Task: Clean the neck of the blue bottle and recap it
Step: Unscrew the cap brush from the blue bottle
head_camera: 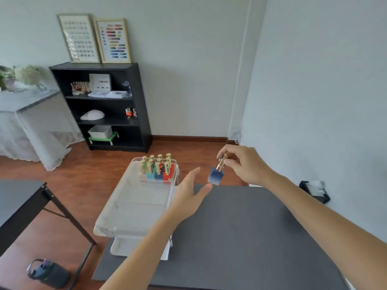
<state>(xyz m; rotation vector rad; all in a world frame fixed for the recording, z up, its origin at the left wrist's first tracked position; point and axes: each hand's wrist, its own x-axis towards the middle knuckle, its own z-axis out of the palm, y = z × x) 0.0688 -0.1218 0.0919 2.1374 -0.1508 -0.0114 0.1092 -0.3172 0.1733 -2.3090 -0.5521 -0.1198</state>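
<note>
The blue bottle is a small square bottle with a gold cap. It hangs tilted in the air above the far edge of the dark grey table. My right hand pinches the gold cap from above and carries the bottle. My left hand is open just below and left of the bottle, fingers spread, its fingertips close to the bottle's base. Whether they touch it I cannot tell.
A white cart tray stands left of the table, with several gold-capped bottles in a rack at its far end. A black shelf, a second dark table and a black object by the right wall surround the spot.
</note>
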